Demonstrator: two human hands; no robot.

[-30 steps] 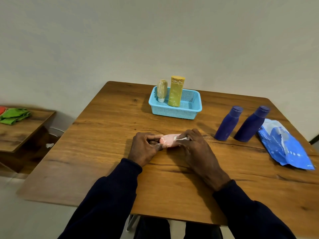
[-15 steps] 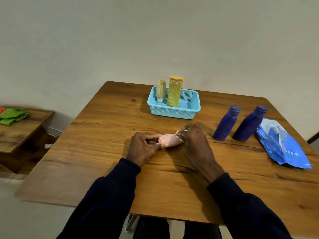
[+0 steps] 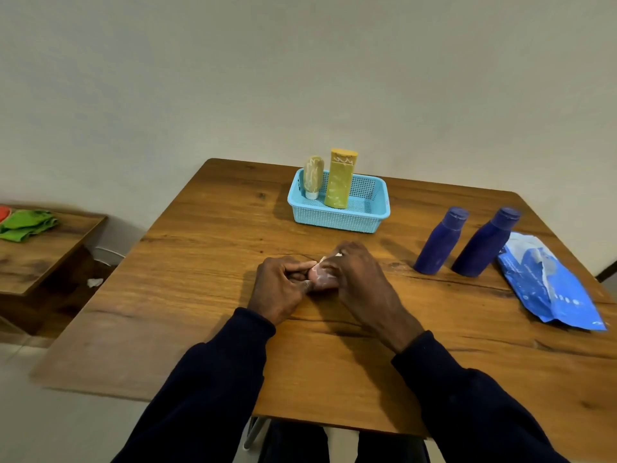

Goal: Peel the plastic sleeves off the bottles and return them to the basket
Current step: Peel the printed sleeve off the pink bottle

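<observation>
A small pink bottle lies on its side on the wooden table, mostly hidden by both hands. My left hand pinches its left end. My right hand curls over its right part, and a bit of white sleeve shows at my fingertips. The light blue basket stands further back, holding a tan bottle and a yellow bottle, both upright. Two dark blue bottles stand on the table to the right.
Crumpled blue plastic sleeves lie at the table's right edge beside the blue bottles. A low side table on the left carries green cloth. A wall stands behind the table.
My right hand has slid left over the pink bottle, covering more of it. The left hand keeps its pinch on the left end.
</observation>
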